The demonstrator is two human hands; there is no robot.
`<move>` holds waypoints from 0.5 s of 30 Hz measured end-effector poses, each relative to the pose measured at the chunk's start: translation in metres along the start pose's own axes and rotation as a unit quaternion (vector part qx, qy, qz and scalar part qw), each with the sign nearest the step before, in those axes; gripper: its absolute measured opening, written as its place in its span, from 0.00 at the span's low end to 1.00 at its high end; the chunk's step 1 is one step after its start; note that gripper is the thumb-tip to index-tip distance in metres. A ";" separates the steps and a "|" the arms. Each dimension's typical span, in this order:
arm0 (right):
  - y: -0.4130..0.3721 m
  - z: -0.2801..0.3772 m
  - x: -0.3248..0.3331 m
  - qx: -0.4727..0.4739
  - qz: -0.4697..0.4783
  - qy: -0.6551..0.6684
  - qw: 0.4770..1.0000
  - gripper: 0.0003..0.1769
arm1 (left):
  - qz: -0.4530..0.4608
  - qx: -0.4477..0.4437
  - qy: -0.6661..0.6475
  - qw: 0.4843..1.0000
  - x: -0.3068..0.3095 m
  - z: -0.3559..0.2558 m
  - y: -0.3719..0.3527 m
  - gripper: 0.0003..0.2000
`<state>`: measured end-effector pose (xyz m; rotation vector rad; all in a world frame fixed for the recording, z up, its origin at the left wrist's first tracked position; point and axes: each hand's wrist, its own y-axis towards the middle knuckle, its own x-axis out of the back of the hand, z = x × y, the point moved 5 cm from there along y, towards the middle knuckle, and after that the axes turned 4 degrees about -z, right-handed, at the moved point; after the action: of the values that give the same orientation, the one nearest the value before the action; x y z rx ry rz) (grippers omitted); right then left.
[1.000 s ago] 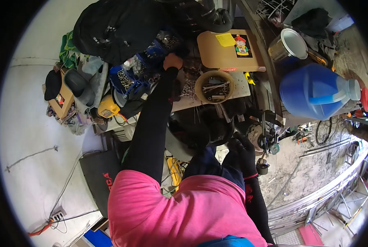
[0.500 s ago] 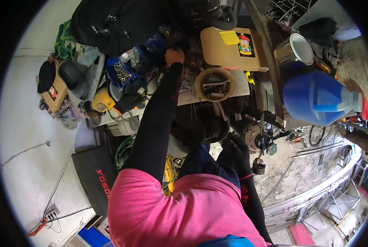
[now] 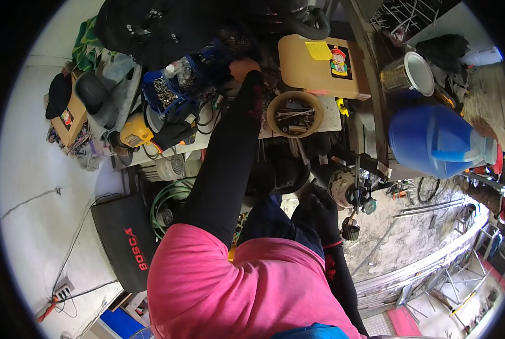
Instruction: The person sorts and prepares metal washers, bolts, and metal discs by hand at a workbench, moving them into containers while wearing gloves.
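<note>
My left hand (image 3: 244,69), at the end of a black sleeve, reaches over the workbench beside dark blue bins of small hardware (image 3: 236,40). Its fingers are in shadow, so anything held is hidden. A round bowl of wrenches and sockets (image 3: 295,114) stands to the right of that forearm. My right hand (image 3: 318,204), dark and apparently gloved, is low by my right leg, below the bench edge; its fingers blend into the dark background. A blue bin of bolts (image 3: 165,93) lies left of my left arm.
A cardboard box (image 3: 317,70) with a yellow note is at the back. To the right are a metal can (image 3: 419,73) and a large blue jug (image 3: 428,140). A yellow power tool (image 3: 136,131) lies at left; a black BOSCA panel (image 3: 119,243) leans below.
My left hand has moved slightly right and upward relative to the bins, and its forearm has swung right, nearer the bowl. The view has shifted a little. My right hand stays low.
</note>
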<state>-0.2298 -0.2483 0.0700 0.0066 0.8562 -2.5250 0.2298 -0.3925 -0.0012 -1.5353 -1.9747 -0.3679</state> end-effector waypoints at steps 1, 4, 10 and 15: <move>-0.001 0.000 0.000 0.001 0.003 -0.001 1.000 0.24 | -0.003 0.001 -0.002 1.000 -0.001 0.001 0.001 0.13; -0.002 0.004 0.003 0.014 0.000 0.016 1.000 0.25 | 0.002 -0.010 -0.021 1.000 -0.009 0.000 -0.001 0.14; -0.005 0.008 -0.007 0.005 0.013 -0.045 0.999 0.21 | 0.056 -0.055 -0.178 0.981 -0.050 0.033 0.018 0.13; 0.005 0.002 -0.014 0.045 0.036 -0.064 0.996 0.17 | 0.316 0.061 -0.461 0.827 0.037 0.056 -0.026 0.10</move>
<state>-0.2145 -0.2465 0.0704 -0.0923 0.6797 -2.4655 0.1832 -0.3399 -0.0184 -2.4084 -1.8417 0.9262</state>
